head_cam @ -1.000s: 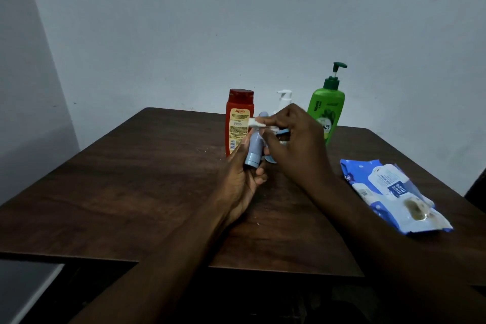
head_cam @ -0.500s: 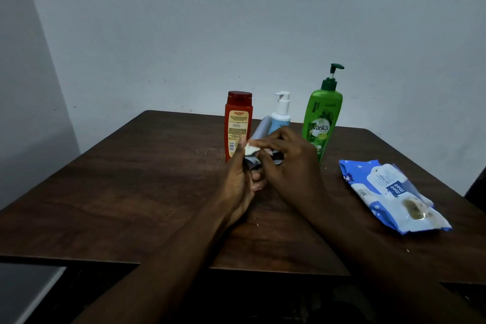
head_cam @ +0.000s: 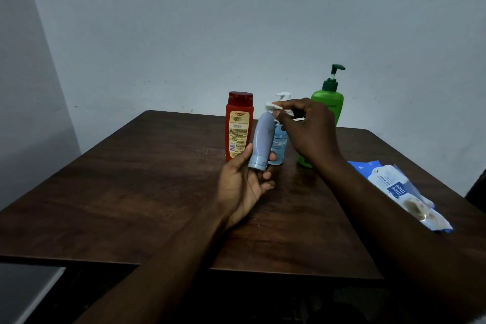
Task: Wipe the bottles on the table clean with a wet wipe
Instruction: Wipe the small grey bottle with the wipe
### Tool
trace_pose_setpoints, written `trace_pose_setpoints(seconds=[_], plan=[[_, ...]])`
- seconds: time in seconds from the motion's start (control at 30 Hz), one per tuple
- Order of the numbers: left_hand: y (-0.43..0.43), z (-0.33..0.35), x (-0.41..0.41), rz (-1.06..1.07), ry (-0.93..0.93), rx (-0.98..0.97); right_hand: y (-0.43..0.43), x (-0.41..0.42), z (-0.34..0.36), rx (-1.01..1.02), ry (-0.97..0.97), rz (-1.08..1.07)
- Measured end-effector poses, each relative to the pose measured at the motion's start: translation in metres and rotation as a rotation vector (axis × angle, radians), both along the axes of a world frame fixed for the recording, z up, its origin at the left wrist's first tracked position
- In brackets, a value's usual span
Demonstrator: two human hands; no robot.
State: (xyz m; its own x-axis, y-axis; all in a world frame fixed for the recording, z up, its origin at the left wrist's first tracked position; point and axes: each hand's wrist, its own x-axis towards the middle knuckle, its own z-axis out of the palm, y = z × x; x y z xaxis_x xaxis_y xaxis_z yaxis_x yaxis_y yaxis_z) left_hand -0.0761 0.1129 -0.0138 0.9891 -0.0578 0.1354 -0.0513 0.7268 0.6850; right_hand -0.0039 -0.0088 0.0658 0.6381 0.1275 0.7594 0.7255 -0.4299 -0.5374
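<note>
The left hand (head_cam: pixel 243 187) grips a small pale grey-blue plastic tube bottle (head_cam: pixel 263 141) by its cap end, cap toward the person, tube tilted up and away above the dark brown wooden tabletop (head_cam: pixel 131 192). The right hand (head_cam: pixel 310 131) pinches a crumpled white wet wipe (head_cam: pixel 273 108), now at the tube's far tip; half a second ago both hands were bunched low over the tube near the tabletop, so the wipe has travelled up the body to the end and the tube has lifted. Read: one stroke along this bottle is finishing; likely more passes or a swap next. Both hands closed, left on tube, right on wipe, the two now apart except where the wipe meets the tip. Behind them stand a red flip-cap plastic bottle with yellow label (head_cam: pixel 238 126), a small clear-blue pump bottle with white head (head_cam: pixel 279 143), partly hidden, and a tall green pump bottle (head_cam: pixel 328 105); whether they are wiped yet, can't tell. A blue-white wet wipe pack (head_cam: pixel 402 192) lies on the right of the tabletop, well apart.
</note>
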Motion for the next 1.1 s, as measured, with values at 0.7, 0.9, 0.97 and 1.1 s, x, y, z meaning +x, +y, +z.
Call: trace_pose_setpoints(seconds=[0.7, 0.9, 0.97, 1.1], plan=[[0.001, -0.003, 0.006, 0.081, 0.06, -0.112, -0.007, -0.051, -0.058, -0.194, -0.204, 0.155], [0.002, -0.002, 0.003, 0.048, 0.061, -0.145, -0.011, -0.063, -0.068, -0.209, -0.202, 0.221], [0.001, -0.003, 0.004, 0.064, 0.051, -0.127, -0.009, -0.063, -0.066, -0.215, -0.22, 0.21], [0.002, -0.004, 0.003, 0.062, 0.026, -0.034, -0.007, -0.063, -0.068, -0.219, -0.223, 0.216]])
